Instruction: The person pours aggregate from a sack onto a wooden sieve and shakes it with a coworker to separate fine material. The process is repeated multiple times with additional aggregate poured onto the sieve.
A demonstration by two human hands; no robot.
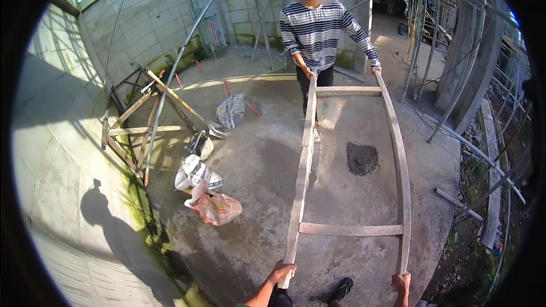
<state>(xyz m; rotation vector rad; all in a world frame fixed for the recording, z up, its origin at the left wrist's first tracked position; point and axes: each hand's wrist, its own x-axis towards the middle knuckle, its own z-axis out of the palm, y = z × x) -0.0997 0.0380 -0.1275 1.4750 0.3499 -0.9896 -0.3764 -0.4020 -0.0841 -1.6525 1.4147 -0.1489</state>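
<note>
A long wooden frame (351, 229), made of two rails joined by two crosspieces, hangs level above the concrete floor. My left hand (281, 271) is wrapped round the near end of its left rail. Round the near end of the right rail my right hand (401, 282) is closed. Facing me at the far end, a person in a striped shirt (319, 31) grips both rails, one hand on each. Through the frame a small heap of dark gravel or sand (362, 158) shows on the floor.
Several sacks (215, 204) lie to the left, near a shovel (187, 103) leaning on a wooden trestle (145, 131). Metal scaffold poles (418, 34) stand at the right. Beyond the slab's right edge lies rubble (463, 276). A block wall (62, 136) bounds the left side.
</note>
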